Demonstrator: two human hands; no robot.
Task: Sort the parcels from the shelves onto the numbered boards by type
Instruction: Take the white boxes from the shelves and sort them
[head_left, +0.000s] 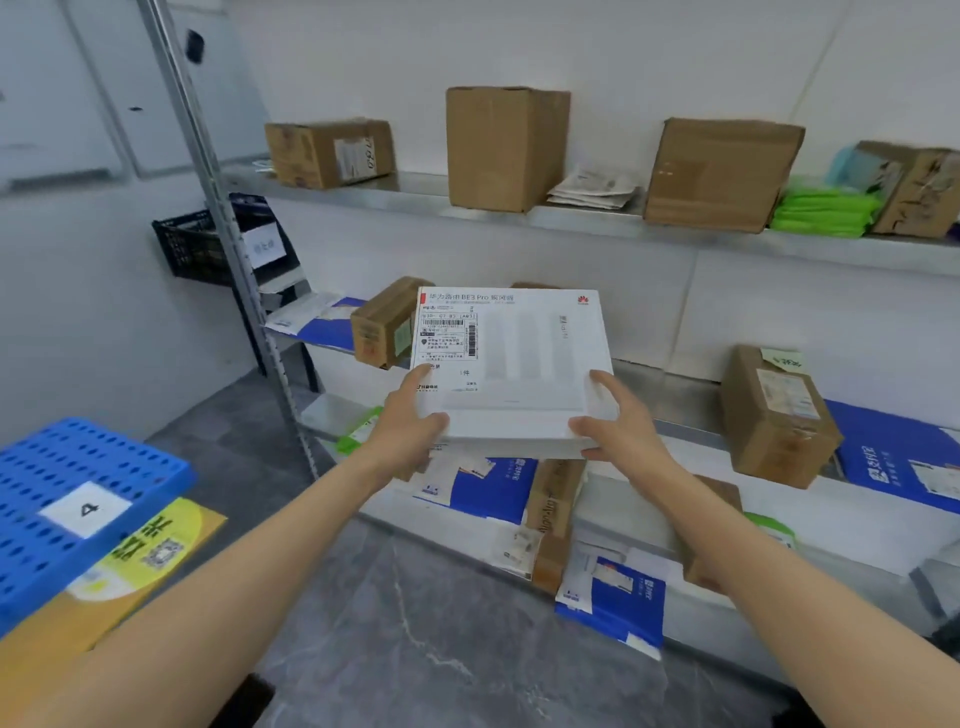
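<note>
White box (514, 364): flat parcel with a shipping label, held in the air before the middle shelf (670, 389).
Left hand (413, 423): grips the near left corner, thumb on top, fingers (439, 420) curled at the edge.
Right hand (621, 423): grips the near right corner likewise.
Blue board (104, 462): marked 4, lower left, well apart from the box.
Top shelf (410, 189): carries brown cartons (506, 148).

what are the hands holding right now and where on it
Both hands hold the flat white box by its near corners: left hand at the near-left corner, right hand at the near-right.
</note>
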